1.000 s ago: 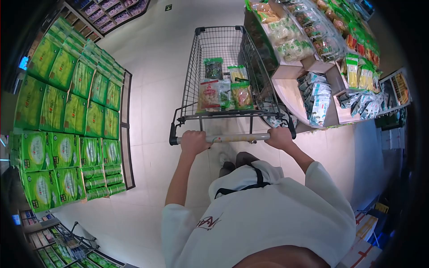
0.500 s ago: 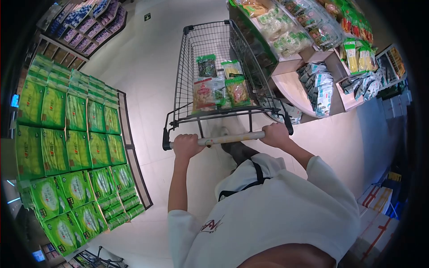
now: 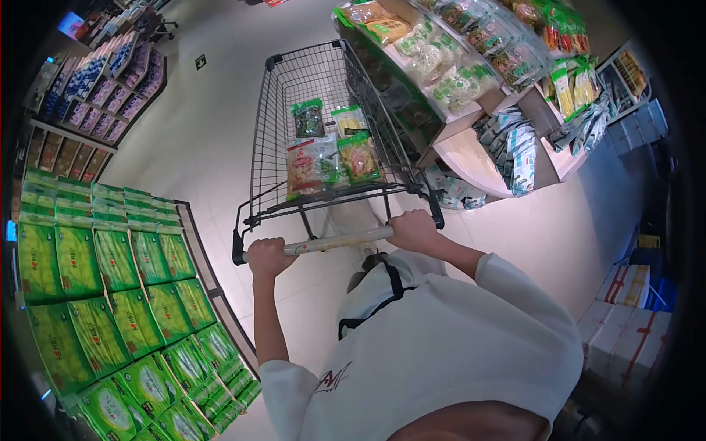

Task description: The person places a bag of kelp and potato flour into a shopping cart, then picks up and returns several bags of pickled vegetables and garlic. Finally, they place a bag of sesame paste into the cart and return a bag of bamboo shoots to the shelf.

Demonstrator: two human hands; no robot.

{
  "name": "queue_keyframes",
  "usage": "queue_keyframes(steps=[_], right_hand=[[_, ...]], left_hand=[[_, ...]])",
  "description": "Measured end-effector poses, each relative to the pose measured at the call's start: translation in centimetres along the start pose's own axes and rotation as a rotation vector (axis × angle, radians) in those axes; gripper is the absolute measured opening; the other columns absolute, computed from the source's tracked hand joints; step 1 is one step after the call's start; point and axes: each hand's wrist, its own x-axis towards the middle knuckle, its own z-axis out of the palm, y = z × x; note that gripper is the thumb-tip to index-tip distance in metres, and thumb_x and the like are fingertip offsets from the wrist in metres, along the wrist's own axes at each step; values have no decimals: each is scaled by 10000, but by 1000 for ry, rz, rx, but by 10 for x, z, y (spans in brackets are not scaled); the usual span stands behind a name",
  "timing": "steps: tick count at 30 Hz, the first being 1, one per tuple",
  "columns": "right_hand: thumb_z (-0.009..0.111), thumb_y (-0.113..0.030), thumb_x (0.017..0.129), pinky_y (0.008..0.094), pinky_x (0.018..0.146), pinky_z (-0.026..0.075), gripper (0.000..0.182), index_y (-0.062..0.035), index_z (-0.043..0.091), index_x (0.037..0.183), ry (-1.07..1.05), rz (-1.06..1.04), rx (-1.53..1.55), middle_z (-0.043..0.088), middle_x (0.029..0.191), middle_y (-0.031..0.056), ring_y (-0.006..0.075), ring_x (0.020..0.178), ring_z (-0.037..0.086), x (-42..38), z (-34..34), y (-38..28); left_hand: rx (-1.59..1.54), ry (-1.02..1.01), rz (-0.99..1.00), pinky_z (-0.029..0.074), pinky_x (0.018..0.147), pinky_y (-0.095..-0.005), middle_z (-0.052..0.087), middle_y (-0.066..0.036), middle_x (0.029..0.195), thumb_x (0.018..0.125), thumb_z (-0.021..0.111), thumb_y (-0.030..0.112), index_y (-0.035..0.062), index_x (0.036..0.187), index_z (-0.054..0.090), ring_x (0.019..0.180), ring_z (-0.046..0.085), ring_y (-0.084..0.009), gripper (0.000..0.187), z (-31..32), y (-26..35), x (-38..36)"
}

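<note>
My left hand (image 3: 271, 258) is wrapped round the left end of the pale handle (image 3: 338, 242) of a wire shopping cart (image 3: 262, 125). Near the handle's right end, my right hand (image 3: 412, 231) grips the same bar. Several bagged foods lie in the cart: a dark bag with a green top (image 3: 307, 119), a yellow bag (image 3: 349, 120), a red and white bag (image 3: 310, 163), and a green-edged bag (image 3: 359, 158) touching it.
Green packs (image 3: 81, 261) are stacked on the left, close to the cart's side. A produce display (image 3: 448, 66) borders the cart's right side. White boxes (image 3: 625, 331) with red tape stand lower right. Shelves (image 3: 103, 88) stand upper left.
The cart and both hands have shifted left and slightly down in the view, and the cart is tilted a little more. The green packs appear lower. Both hands keep their hold.
</note>
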Motion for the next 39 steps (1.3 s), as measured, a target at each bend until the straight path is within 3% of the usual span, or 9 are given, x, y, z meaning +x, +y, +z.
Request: queue_keyframes(steps=[19, 22, 29, 30, 39], right_hand=[[685, -420, 746, 423, 624, 554, 296, -147, 763, 828, 61, 114, -42, 698, 703, 113, 297, 682, 706, 179, -63, -21], [694, -431, 734, 422, 629, 558, 306, -146, 765, 822, 75, 131, -50, 699, 708, 112, 296, 673, 702, 205, -67, -27], [695, -421, 725, 432, 644, 563, 304, -129, 756, 784, 128, 155, -55, 692, 692, 136, 314, 671, 703, 267, -81, -32], [694, -419, 727, 432, 642, 562, 301, -130, 756, 783, 126, 166, -54, 690, 689, 135, 315, 670, 702, 274, -81, -33], [692, -385, 722, 439, 642, 555, 267, -130, 745, 784, 123, 216, -36, 681, 677, 134, 328, 668, 691, 331, -101, -48]], left_hand=[[-45, 170, 87, 467, 495, -374, 590, -67, 534, 622, 784, 576, 108, 561, 609, 496, 593, -257, 503, 24, -127, 159], [-59, 79, 65, 503, 561, -374, 606, -63, 552, 606, 812, 484, 113, 590, 616, 555, 634, -247, 421, 19, -144, 184], [-63, 65, 116, 495, 532, -375, 615, -77, 562, 664, 760, 613, 100, 583, 629, 542, 632, -265, 536, 30, -193, 240], [-85, 34, 94, 501, 568, -381, 621, -86, 567, 612, 801, 478, 104, 599, 628, 547, 635, -271, 412, 27, -196, 247], [-82, 42, 138, 501, 563, -372, 611, -70, 557, 620, 801, 487, 100, 592, 623, 538, 627, -262, 427, 32, -245, 296]])
